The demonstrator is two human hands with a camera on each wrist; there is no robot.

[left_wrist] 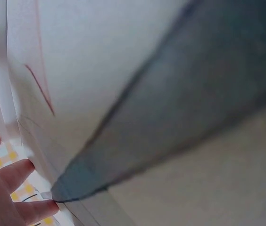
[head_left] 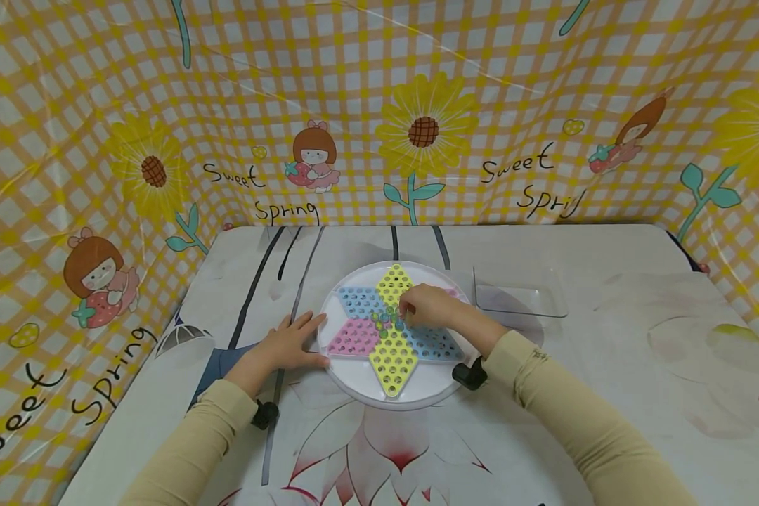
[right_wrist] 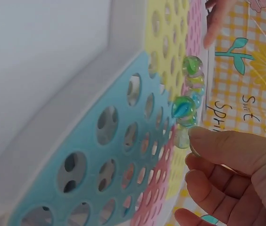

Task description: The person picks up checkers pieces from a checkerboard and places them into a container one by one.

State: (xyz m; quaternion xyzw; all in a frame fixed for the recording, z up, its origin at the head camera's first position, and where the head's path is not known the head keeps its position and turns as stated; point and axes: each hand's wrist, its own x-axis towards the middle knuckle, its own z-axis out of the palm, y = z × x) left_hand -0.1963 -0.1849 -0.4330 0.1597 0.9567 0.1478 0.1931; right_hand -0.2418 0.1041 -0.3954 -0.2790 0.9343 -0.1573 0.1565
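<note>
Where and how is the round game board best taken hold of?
I'd take the round board by opposite stretches of its white rim, from left and right together: it is wide, and marbles sit near its middle, so a level, two-sided hold seems safest.

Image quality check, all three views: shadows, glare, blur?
Head: soft shadow on the table behind the board, thin glare streaks on the cloth; left wrist: printed grey shape blurs toward the upper right, left fingers look crisper; right wrist: marbles fairly sharp with small highlights, the board's near rim soft.
</note>
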